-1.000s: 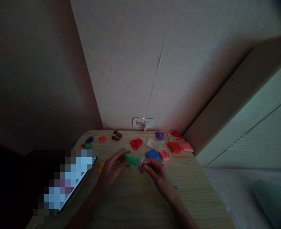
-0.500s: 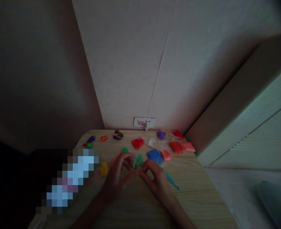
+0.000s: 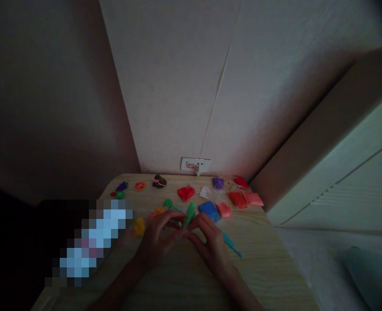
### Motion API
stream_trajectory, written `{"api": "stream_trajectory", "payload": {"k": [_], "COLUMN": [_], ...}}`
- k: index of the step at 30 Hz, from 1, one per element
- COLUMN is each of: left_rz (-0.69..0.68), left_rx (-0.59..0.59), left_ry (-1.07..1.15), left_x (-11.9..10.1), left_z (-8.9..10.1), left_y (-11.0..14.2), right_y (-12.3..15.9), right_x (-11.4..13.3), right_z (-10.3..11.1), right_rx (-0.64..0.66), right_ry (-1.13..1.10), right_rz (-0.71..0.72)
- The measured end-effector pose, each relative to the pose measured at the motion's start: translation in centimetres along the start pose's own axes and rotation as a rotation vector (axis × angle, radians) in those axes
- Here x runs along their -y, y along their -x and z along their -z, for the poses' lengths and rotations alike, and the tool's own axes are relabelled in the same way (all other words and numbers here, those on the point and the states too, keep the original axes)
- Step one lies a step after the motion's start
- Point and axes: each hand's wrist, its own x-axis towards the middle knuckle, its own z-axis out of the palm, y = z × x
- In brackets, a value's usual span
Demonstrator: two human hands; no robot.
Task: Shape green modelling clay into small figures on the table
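A small clear plastic packet of green modelling clay (image 3: 190,211) stands upright between my two hands over the middle of the table. My left hand (image 3: 160,231) is closed, its thumb and fingers pinching the packet's lower left side. From the right, my right hand (image 3: 207,233) pinches the same packet, its fingertips meeting those of the left. The packet's lower part is hidden by my fingers. Just behind my left hand lies a small green ball-like piece (image 3: 168,203). A teal modelling tool (image 3: 232,245) lies to the right of my right hand.
Clay packets lie behind and right: blue (image 3: 209,211), salmon (image 3: 224,210), red (image 3: 186,193), white (image 3: 205,192), purple (image 3: 218,183) and orange-red (image 3: 238,200). Small shaped pieces, including a round slice (image 3: 139,185), sit back left. A blurred-out screen (image 3: 93,242) is at left. The wall has a socket (image 3: 195,164).
The green packet has turned from lying sideways to upright between my hands. My right hand has come in against the left, and both now grip the packet's lower part.
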Motion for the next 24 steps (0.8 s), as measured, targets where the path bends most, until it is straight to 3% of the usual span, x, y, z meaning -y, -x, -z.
{"api": "stream_trajectory", "payload": {"k": [11,19,24], "left_rz": [-0.017,-0.035,0.017], "left_rx": [0.007,-0.015,0.035], "left_ry": [-0.183,-0.267,-0.207], "left_x": [-0.2,-0.6,-0.5], "left_z": [-0.8,-0.5,-0.5], "left_y": [0.3,-0.2,-0.7], "right_y": [0.4,0.1,0.0], "right_x": [-1.1,-1.4,-1.6], "right_z": [-0.4,-0.2,0.0], "right_rx": [0.067,0.092,0.031], "right_ry": [0.265,0.092,0.066], "right_rz": [0.066,-0.049,-0.067]}}
